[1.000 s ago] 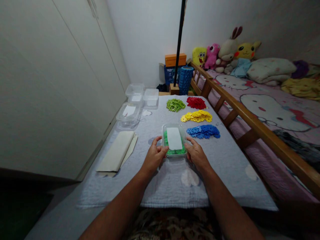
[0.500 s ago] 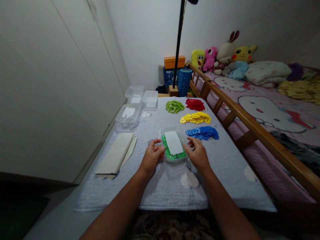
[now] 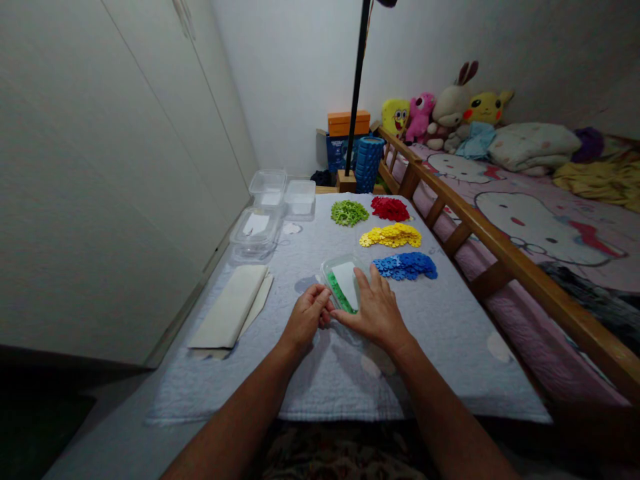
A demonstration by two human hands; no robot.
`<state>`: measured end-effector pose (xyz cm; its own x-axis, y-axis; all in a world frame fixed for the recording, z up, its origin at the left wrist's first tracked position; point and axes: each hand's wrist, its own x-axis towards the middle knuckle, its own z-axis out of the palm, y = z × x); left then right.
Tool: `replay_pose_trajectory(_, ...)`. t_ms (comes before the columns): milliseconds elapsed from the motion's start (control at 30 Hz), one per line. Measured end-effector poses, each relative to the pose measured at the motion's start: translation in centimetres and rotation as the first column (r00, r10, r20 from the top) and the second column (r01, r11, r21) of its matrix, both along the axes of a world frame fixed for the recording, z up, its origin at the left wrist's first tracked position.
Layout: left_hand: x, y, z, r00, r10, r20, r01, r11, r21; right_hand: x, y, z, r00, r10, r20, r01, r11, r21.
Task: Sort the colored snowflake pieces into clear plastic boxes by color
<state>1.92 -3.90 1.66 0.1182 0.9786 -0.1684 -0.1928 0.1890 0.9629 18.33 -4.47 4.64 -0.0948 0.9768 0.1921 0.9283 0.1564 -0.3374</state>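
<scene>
A clear plastic container [image 3: 345,277] holds green pieces, with a white paper rectangle on or under its lid. My left hand [image 3: 307,313] has thumb and fingers closed at the container's near left corner. My right hand [image 3: 375,303] lies spread across the lid's right side, its thumb stretched toward my left fingertips. It covers much of the container's near right part. Beyond and right of it lie piles of flower-shaped plastic pieces: blue [image 3: 407,266], yellow [image 3: 393,235], red [image 3: 390,209] and light green [image 3: 349,213].
Several clear containers [image 3: 255,230] stand at the table's far left. Folded beige sheets [image 3: 233,307] lie left of my hands. A wooden bed rail [image 3: 500,243] runs along the right, and a black pole [image 3: 355,87] rises behind the table.
My right hand has moved left from the container's right edge and spread over its lid. My left hand has slid slightly toward the near corner. The container is turned slightly.
</scene>
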Motion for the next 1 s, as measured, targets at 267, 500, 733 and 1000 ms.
replay_pose_trajectory(267, 0.2, -0.3, 0.6, 1.000, 0.005, -0.025, -0.005, 1.000, -0.013, 1.5, -0.4, 0.4, 1.000, -0.007, 0.030, 0.007, 1.000, 0.002)
replay_pose_trajectory(500, -0.1, -0.3, 0.3, 0.998, -0.027, -0.056, 0.027, 1.000, -0.005, 6.9, -1.4, 1.1, 0.998, -0.064, -0.009, 0.065, 0.993, 0.101)
replay_pose_trajectory(733, -0.3, -0.4, 0.4, 0.995, -0.024, -0.095, 0.023, 1.000, -0.006, 13.9, -1.6, 1.8, 0.963, -0.264, 0.047, 0.250, 0.949, 0.193)
replay_pose_trajectory(1000, -0.3, -0.4, 0.4, 0.991, -0.036, -0.131, 0.037, 0.999, 0.008, 20.1, -2.0, 1.8, 0.869, -0.451, 0.203, 0.435, 0.892, 0.123)
